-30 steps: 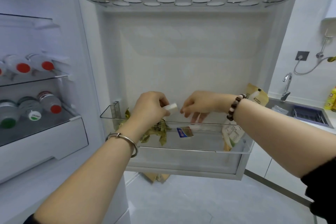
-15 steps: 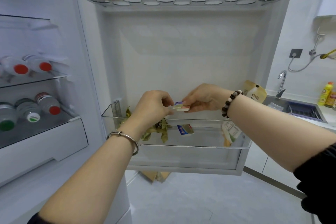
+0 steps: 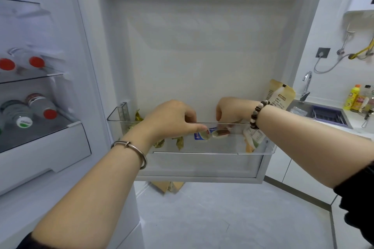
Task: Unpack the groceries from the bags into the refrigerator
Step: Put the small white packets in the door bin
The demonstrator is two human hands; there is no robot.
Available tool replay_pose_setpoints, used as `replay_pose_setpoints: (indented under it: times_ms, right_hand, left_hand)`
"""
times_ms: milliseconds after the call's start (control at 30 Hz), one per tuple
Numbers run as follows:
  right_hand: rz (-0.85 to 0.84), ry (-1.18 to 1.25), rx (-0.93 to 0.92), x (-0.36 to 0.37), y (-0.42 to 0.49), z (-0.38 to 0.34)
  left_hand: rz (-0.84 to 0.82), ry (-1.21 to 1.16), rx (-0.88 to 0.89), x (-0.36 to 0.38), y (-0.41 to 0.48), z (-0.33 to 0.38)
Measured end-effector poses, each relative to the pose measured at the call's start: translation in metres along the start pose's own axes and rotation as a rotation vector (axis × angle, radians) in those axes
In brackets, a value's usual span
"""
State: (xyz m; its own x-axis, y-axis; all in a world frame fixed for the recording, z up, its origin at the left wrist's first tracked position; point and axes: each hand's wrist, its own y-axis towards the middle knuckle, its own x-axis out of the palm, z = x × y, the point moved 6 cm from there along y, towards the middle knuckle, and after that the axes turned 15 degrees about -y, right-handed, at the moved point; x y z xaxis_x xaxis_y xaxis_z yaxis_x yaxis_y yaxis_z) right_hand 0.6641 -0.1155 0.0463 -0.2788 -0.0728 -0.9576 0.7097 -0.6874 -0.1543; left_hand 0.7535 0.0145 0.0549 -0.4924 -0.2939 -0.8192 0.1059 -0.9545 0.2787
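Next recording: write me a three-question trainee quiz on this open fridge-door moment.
1. True or false: the tall beige pouch stands at the right end of the clear plastic door bin.
2. Which wrist wears the silver metal bangle? A: the left hand's. B: the right hand's.
3. Fill in: the left hand pinches a small white-green packet; the right hand holds a second small packet, its top dark ___.
Key: 1 true; 2 A; 3 red.

Toward 4 o'clock from centre, the right hand (image 3: 232, 108) has its fingertips blurred behind the clear door bin (image 3: 232, 144); the small packets (image 3: 221, 133) there carry unreadable labels. At 9 o'clock, the frame's edge cuts a red-capped bottle (image 3: 7, 64).
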Motion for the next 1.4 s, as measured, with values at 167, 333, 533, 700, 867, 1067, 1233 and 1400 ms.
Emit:
replay_pose_setpoints:
  times_ms: [167, 333, 533, 700, 867, 1067, 1233, 1400]
  right_hand:
    - [-0.09, -0.072, -0.044, 0.0, -0.009, -0.007]
    - [-0.103, -0.145, -0.029, 0.002, -0.001, -0.016]
    - [-0.007, -0.017, -0.049, -0.01, -0.006, -0.017]
    - [0.171, 0.129, -0.025, -0.021, -0.021, -0.005]
    - [0.633, 0.02, 0.087, -0.047, -0.072, 0.016]
    - [1.132, -0.069, 0.16, -0.052, -0.153, 0.061]
    - [1.146, -0.203, 0.376, -0.02, -0.208, 0.126]
    - [0.932, -0.277, 0.618, 0.035, -0.274, 0.196]
  left_hand:
    - [0.008, -0.017, 0.003, 0.0, 0.001, -0.001]
    - [-0.003, -0.042, 0.005, -0.001, 0.001, 0.0]
    - [-0.041, -0.08, -0.005, 0.002, 0.003, -0.001]
    - [-0.087, -0.057, -0.001, 0.004, 0.004, 0.004]
    - [0.011, 0.089, 0.126, 0.01, 0.008, 0.041]
    - [0.396, 0.186, 0.526, 0.028, 0.024, 0.113]
    - [0.531, 0.185, 0.626, 0.066, 0.037, 0.178]
    - [0.438, 0.15, 0.676, 0.132, 0.05, 0.255]
